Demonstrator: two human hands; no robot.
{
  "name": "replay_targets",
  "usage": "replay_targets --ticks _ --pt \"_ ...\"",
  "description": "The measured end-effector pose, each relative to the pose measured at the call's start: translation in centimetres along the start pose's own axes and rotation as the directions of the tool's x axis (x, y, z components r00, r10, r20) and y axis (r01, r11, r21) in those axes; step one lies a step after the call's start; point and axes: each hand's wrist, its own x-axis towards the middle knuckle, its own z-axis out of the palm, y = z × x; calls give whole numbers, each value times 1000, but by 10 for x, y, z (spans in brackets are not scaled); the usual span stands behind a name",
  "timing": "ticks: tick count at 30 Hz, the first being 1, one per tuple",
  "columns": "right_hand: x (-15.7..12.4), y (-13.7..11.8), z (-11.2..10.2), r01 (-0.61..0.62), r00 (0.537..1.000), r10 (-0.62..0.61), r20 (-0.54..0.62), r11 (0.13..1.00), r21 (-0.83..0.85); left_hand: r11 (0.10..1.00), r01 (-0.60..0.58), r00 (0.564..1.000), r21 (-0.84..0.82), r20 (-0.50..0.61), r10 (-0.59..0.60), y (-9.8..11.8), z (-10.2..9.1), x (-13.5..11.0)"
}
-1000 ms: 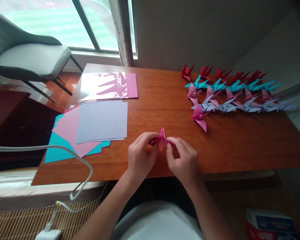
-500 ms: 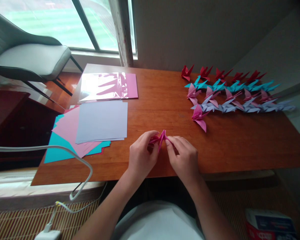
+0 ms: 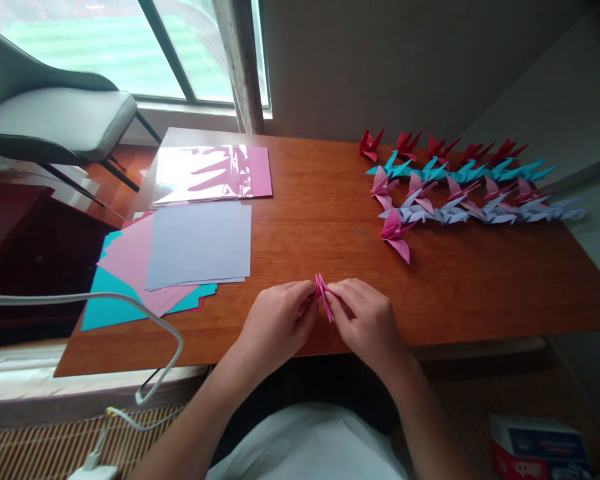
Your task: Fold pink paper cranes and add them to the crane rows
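**Magenta-pink folded paper piece [image 3: 325, 300] slanted over the reddish-brown wooden table [image 3: 305, 180]**

Its longest visible folds ran from the upper left, away from the wearer's body, to the lower right, toward it. The piece sat in the gap between the hands, near the table's front edge; whether it touched the wood could not be told. The left hand [image 3: 283, 317] pinched its left side between thumb and forefinger, and the right hand [image 3: 365, 313] gripped its right side the same narrow way.

One piece was in hand. Farther right stood five dark red paper cranes [image 3: 369, 147] and five pale pink paper cranes [image 3: 382, 190]; the teal paper cranes [image 3: 430, 172] and lavender paper cranes [image 3: 450, 212] overlapped too much for a sure count. One hot-pink paper crane [image 3: 396, 233] stood nearest. To the left lay one clear plastic packet of pink paper [image 3: 261, 173], above loose lavender, pink and teal paper sheets [image 3: 200, 243] in an uncounted stack.

The held piece looked slim and crisply creased, its thin layers seen nearly edge-on, its sides hidden by fingers.
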Motion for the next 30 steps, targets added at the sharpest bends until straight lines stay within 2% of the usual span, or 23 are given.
replay_targets --ticks 2,3,4,6,8,10,12,14,17,20,27,30 --pt "0 -1 -8 -160 985 140 98 956 244 959 47 992 -279 128 -12 -3 -9 -1" --pt "0 0 -12 -260 962 205 178 886 383 890 113 976 -442 218 -16 -5 -13 -1" --pt "0 1 -15 -352 932 244 268 780 517 798 191 954 -571 299 -15 -8 -17 -1" --pt "-1 3 -20 -481 876 254 409 507 715 613 314 916 -725 402 7 -13 -20 -2" --pt "-2 6 -19 -523 849 232 475 236 819 458 366 901 -810 433 44 -17 -19 -4" --pt "-3 7 -14 -504 847 204 490 19 863 328 383 899 -863 430 82 -19 -15 -6" --pt "-4 5 -7 -470 856 174 487 -132 873 233 394 900 -889 425 101 -20 -10 -8" --pt "-5 3 0 -434 867 157 474 -232 871 180 400 902 -898 421 97 -20 -5 -10" --pt "-7 1 8 -396 870 164 465 -331 857 150 393 910 -907 407 79 -19 -2 -11" --pt "-9 1 11 -366 870 190 455 -370 854 136 383 917 -914 394 66 -19 -2 -12" --pt "-11 6 9 -352 874 241 422 -285 892 92 391 919 -916 394 19 -19 -1 -12" --pt "-12 8 9 -355 873 247 420 -269 895 113 386 919 -915 393 42 -19 -2 -12"
